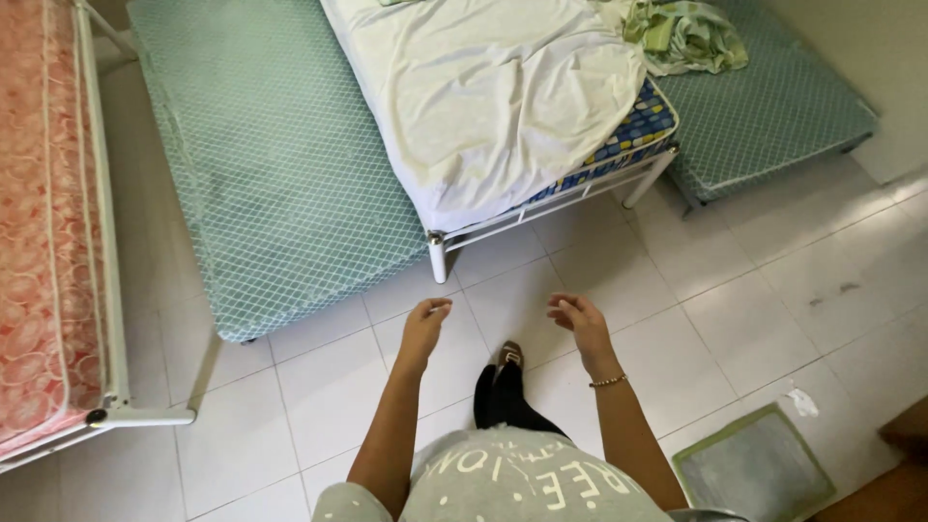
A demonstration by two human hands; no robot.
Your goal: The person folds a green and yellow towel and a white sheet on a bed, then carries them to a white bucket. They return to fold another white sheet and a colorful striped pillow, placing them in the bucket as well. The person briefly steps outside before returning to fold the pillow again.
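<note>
Loosely curled and holding nothing, the left hand (425,324) and right hand (578,319) hover above the tiled floor (754,290), near a rumpled white sheet (483,97) draped over a white-framed bed (541,198).

Your floor (773,290) is glossy white tile, lightly scuffed. The bed frame (541,208) is white painted metal tube, smooth. The sheet (483,97) is matt white cloth, creased. The green mattress (271,174) has quilted diamond-stitched fabric. The pink mattress (39,242) is printed cloth. The floor mat (754,469) is matt grey textile, green-edged.
</note>
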